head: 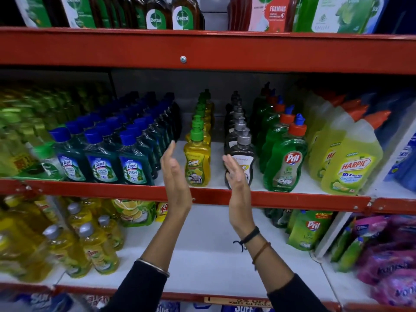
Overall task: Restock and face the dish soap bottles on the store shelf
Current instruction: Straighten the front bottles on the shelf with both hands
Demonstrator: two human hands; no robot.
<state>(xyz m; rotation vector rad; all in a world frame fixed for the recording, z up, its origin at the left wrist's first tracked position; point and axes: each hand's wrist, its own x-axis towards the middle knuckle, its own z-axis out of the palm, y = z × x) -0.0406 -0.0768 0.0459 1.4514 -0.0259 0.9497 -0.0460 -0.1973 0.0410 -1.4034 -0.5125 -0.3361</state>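
- Far left of the middle shelf [112,191]: blurred green and yellow bottles, couldn't read them.
- Next over, three rows of blue-capped Lizol bottles [102,162], packed tight, labels facing fwd, fronts at the red shelf lip.
- The left hand [173,174] was raised in front of the shelf, open & flat, palm turned inward toward the yellow row, fingers up near the Lizol row's edge. Holding nothing.
- Between the two hands stood the yellow Super dish soap bottle [197,163], green pump cap, at the head of a single-file row running to the back. Label faced fwd, upright, just behind the lip.
- A bare strip of white shelf sat between that row and the next.
- The right hand [236,176] was also open & empty, palm facing left, held in front of the dark dish soap bottle [242,156] w/ grey pump, covering part of its label. Couldn't tell if it touched.
- Right of that: green Pril bottles [284,167], then yellow Harpic bottles [351,170], both rows fronted.
- My read: facing step, not loading, since neither hand carried stock. Hands looked set to bracket the yellow row.
- Next move prob calls for closing both palms on the row's sides to square it, then checking the dark row's label & the gap btwn them.
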